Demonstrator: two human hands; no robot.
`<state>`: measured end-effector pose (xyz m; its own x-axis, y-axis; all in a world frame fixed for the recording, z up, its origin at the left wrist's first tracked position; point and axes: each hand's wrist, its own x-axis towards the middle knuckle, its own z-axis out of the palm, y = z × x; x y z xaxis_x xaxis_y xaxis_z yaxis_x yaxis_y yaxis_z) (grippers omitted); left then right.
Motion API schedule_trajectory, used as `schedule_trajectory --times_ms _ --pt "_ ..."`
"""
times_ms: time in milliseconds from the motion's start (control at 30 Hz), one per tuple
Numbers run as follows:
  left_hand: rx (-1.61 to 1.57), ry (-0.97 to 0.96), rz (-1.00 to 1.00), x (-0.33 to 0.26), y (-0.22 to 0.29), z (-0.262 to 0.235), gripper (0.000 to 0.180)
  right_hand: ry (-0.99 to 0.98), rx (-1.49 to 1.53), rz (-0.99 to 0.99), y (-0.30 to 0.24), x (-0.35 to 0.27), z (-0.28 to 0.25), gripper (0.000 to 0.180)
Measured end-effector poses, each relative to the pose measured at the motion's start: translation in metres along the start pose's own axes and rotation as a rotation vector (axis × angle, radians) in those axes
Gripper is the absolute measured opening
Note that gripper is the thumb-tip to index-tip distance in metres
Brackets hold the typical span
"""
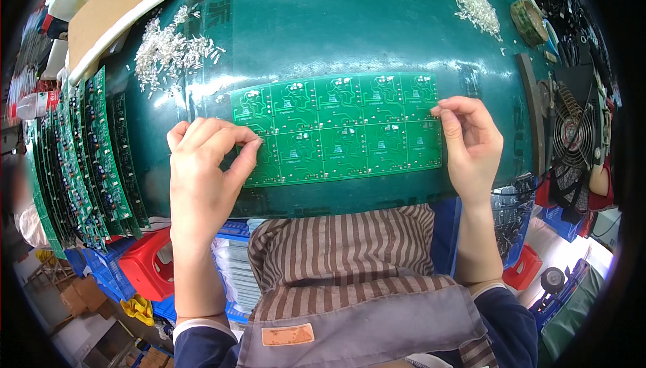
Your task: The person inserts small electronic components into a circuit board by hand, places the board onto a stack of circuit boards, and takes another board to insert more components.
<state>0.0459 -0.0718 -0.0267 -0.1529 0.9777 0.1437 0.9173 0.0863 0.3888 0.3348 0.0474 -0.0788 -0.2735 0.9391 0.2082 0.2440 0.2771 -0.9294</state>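
While my left hand (210, 152) and right hand (473, 144) pinch narrowly, contents unclear, at the green circuit-board panel (342, 140), component heaps (165, 55) lie beyond and populated boards (104, 146) stand left.

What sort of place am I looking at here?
Likely an electronics assembly workshop: a flat, green, rectangular circuit board lies on the dark green tabletop near a pile of tiny whitish parts, and thin, component-dotted green boards stand in a row at left.

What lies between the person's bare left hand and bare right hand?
In the head view, a flat, rectangular green circuit-board panel lies between the left hand and right hand, on the glossy dark-green tabletop.
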Motion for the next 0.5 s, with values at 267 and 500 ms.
schedule_trajectory --times_ms 267,500 --pt "0.096 -0.009 0.092 0.004 0.006 -0.004 0.009 0.003 -0.105 -0.054 0.001 0.0 -0.001 0.009" --pt "0.16 -0.058 0.138 0.01 0.013 -0.008 0.008 -0.051 -0.168 -0.087 -0.008 0.004 -0.005 0.007"
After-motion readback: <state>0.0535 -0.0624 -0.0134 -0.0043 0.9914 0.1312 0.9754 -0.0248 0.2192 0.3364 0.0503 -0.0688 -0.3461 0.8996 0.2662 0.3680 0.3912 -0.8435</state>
